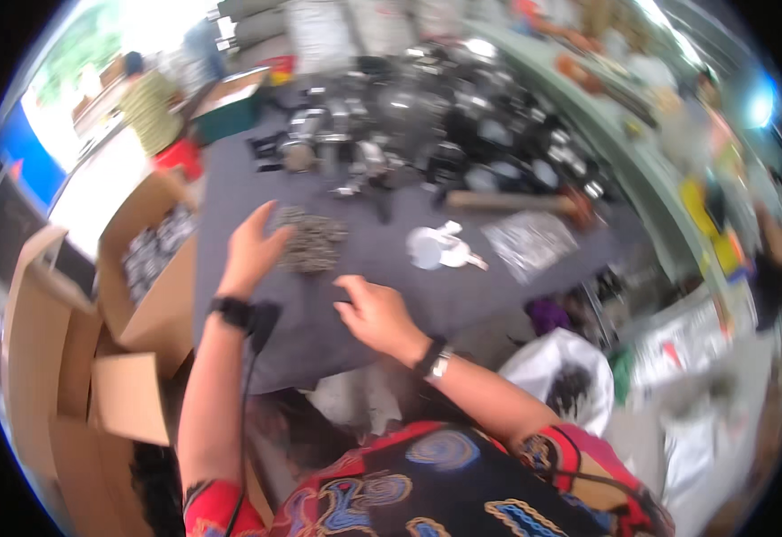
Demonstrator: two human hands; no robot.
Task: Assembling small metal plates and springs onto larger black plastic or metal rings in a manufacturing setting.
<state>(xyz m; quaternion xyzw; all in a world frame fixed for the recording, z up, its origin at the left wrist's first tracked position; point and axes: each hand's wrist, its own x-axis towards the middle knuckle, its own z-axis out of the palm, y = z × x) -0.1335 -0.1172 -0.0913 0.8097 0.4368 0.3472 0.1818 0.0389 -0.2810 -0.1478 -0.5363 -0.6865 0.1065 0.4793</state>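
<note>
Pieces (313, 240) lie heaped beside the left grip (252, 251), perhaps touching.

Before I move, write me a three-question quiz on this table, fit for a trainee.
1. Which hand is nearer the pile of small pieces?
2. Which lies just right of the white part?
a) the green box
b) the clear bag
c) the cartons
3. True or false: the right hand holds the wooden handle.

Key:
1. The left hand, at the pile's left edge.
2. b
3. False: the wooden handle lies on the table, well apart from the right hand.
</note>
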